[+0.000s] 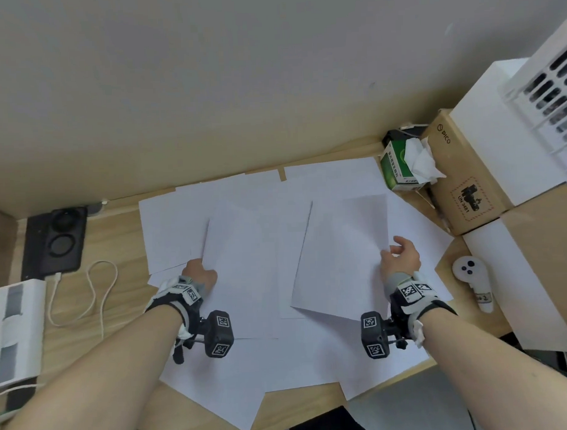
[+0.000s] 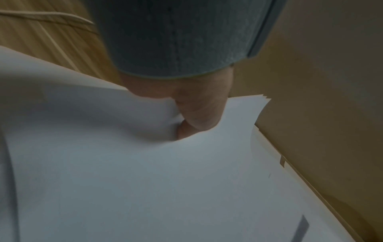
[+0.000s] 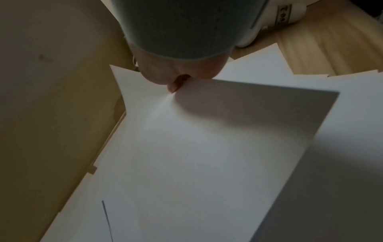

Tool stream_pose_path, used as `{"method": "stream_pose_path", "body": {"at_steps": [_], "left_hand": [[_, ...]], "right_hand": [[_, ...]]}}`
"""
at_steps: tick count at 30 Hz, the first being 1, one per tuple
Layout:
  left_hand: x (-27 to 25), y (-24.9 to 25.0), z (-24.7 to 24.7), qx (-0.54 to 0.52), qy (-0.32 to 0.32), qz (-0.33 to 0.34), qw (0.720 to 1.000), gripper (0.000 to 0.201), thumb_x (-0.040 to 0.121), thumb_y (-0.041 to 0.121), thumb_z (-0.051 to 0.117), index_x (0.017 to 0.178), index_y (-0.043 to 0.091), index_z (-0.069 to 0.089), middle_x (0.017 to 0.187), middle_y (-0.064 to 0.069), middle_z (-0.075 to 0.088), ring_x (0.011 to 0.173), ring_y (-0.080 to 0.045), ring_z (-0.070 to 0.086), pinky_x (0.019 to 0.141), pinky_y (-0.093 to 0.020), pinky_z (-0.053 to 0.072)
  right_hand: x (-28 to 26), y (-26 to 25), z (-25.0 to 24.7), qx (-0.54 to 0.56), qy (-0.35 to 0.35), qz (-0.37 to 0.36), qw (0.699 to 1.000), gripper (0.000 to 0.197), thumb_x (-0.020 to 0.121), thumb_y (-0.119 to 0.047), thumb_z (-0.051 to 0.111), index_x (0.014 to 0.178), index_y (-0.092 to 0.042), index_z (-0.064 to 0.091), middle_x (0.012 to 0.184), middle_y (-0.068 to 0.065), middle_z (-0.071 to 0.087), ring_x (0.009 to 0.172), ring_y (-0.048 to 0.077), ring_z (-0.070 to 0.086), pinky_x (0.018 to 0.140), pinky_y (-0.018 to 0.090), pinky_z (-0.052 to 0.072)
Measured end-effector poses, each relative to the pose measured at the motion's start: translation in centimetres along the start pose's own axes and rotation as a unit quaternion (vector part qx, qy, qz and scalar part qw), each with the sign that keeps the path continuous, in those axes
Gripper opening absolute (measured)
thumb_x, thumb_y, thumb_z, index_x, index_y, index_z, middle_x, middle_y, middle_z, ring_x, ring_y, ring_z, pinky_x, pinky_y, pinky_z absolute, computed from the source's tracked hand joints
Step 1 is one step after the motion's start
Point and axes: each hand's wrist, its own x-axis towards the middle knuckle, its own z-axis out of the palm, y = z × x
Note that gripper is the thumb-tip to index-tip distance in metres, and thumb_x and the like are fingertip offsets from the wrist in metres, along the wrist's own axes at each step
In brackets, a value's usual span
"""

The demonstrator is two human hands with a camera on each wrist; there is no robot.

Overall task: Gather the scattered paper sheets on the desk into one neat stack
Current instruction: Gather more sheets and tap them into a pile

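While white paper sheets (image 1: 277, 273) lie fanned and overlapping across most of the wooden bench (image 1: 122, 233), a plain beige wall (image 1: 238, 71) rises directly behind its far edge. At the left end of the bench sit a black charger block (image 1: 56, 242) with a looping white cable (image 1: 95, 295) and a white device (image 1: 13, 327) near the edge. At the right end stand stacked cardboard boxes (image 1: 467, 176) and white boxes (image 1: 498, 136), with a white slotted basket (image 1: 554, 86) above them. A green tissue box (image 1: 399, 165) stands against the cardboard, a white tissue (image 1: 421, 161) sticking out of its top. A white handheld controller (image 1: 474, 279) lies on the bench just beside the sheets.

The left hand (image 1: 200, 275) grips the near left corner of one sheet (image 1: 242, 264), thumb on top and fingers curled under, so the paper bulges around it in the left wrist view. The right hand (image 1: 402, 259) pinches the right edge of another sheet (image 1: 341, 258) between thumb and fingers, and that sheet is lifted, tilted above the ones beneath and casting a shadow on them
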Motion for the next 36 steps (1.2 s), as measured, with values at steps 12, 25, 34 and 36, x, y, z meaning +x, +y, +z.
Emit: {"method": "stream_pose_path", "body": {"at_steps": [12,25,34,36], "left_hand": [[-1.7,-1.6,-1.8,-0.089,-0.142,-0.093,0.981,0.049,0.089,0.004,0.054,0.135,-0.008,0.038,0.125,-0.02,0.052,0.114,-0.034,0.054,0.081,-0.03,0.041],[-0.8,-5.4,-1.4,-0.154,-0.2,-0.093,0.963,0.08,0.059,0.033,0.079,0.123,-0.004,0.048,0.12,-0.021,0.061,0.105,-0.035,0.061,0.095,-0.049,0.051],[-3.2,-3.6,-3.3,-0.182,-0.12,-0.084,0.972,0.039,0.092,0.012,0.056,0.124,0.008,0.035,0.082,-0.002,0.043,0.079,-0.025,0.048,0.079,-0.031,0.033],[-3.4,-2.7,-3.0,-0.187,-0.112,-0.09,0.972,0.052,0.093,0.013,0.057,0.135,-0.004,0.033,0.107,-0.007,0.05,0.107,-0.035,0.052,0.084,-0.033,0.035]], "right_hand": [[-7.8,-2.2,9.0,-0.007,-0.229,-0.12,0.966,0.021,0.086,-0.005,0.053,0.095,-0.012,0.071,0.085,0.004,0.07,0.074,0.025,0.066,0.066,0.036,0.055],[-12.8,-1.3,16.2,-0.091,-0.316,-0.093,0.94,0.015,0.075,-0.036,0.066,0.079,-0.023,0.061,0.072,-0.008,0.062,0.068,0.018,0.06,0.072,0.037,0.054],[-7.6,-1.5,12.0,-0.202,-0.206,-0.112,0.951,0.056,0.081,-0.034,0.071,0.128,-0.012,0.051,0.131,0.01,0.045,0.12,0.029,0.049,0.097,0.039,0.044],[-6.0,-1.1,10.7,-0.264,-0.187,-0.1,0.941,0.061,0.079,-0.037,0.071,0.13,-0.012,0.048,0.133,0.011,0.043,0.123,0.031,0.044,0.093,0.038,0.042]]}}
